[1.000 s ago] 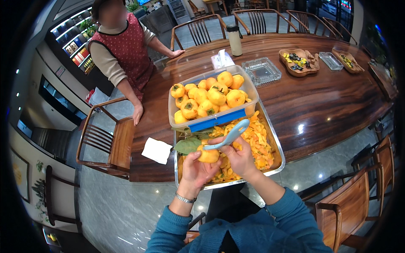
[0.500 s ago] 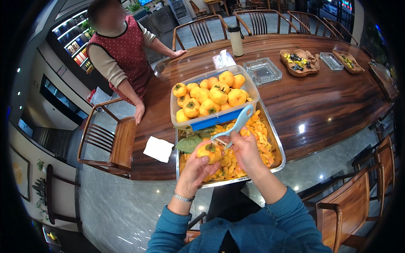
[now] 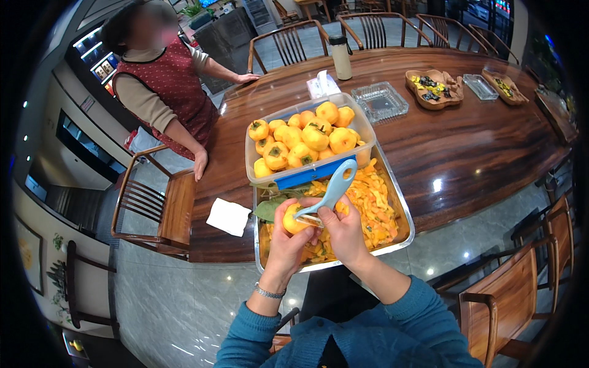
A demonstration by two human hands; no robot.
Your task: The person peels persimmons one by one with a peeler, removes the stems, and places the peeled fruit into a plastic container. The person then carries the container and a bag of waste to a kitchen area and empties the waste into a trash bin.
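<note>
My left hand (image 3: pixel 285 250) grips an orange persimmon (image 3: pixel 291 222), its fingers wrapped round the side. In my right hand (image 3: pixel 345 238) is a peeler (image 3: pixel 334 189) with a light-blue looped handle; its blade rests against the persimmon, and fingers partly hide the contact. Both hands are over a metal tray (image 3: pixel 410 226) heaped with orange peelings (image 3: pixel 375 205). A green leaf (image 3: pixel 267 211) lies in the tray's left part. Across the tray's far part sits a clear plastic box (image 3: pixel 253 174) with a blue clip, full of peeled persimmons (image 3: pixel 316 136).
On the wooden table (image 3: pixel 478 147) are a white napkin (image 3: pixel 228 216), tissue pack (image 3: pixel 319 88), bottle (image 3: pixel 341 58), glass ashtray (image 3: pixel 380 101) and wooden dish (image 3: pixel 432 91) of wrapped sweets. A person in a red apron (image 3: pixel 169 92) leans on the far left edge. Chairs (image 3: pixel 500 300) surround the table.
The peeler has come down onto the persimmon, and my hands have drawn together. The persimmon has turned, so its green calyx no longer shows. The person at the far left has shifted leftward.
</note>
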